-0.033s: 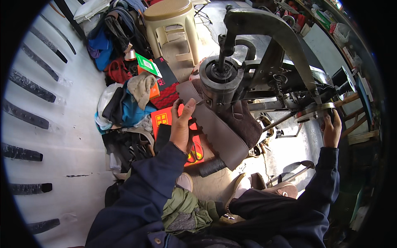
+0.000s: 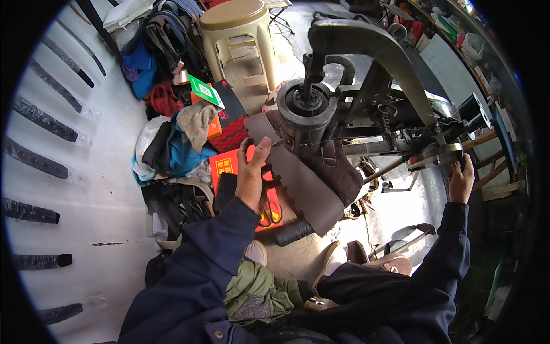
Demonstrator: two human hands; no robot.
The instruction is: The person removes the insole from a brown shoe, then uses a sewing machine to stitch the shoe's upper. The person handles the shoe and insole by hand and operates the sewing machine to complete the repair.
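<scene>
Hidden behind the machine head (image 2: 306, 112): the upper part of the brown boot (image 2: 321, 178). Right hand (image 2: 461, 180) fingers curled out of sight around the handwheel (image 2: 438, 156). Scissors (image 2: 270, 213) partly covered by the left hand (image 2: 252, 172).

brown leather piece (image 2: 303, 183), beige stool (image 2: 238, 28), navy sleeves (image 2: 200, 269)

Matt grey-brown leather piece (image 2: 298, 180) under dull dark metal stitching machine (image 2: 366, 74), smooth beige plastic stool (image 2: 238, 28) behind it, crumpled cloth heap (image 2: 172, 143) left of it
</scene>
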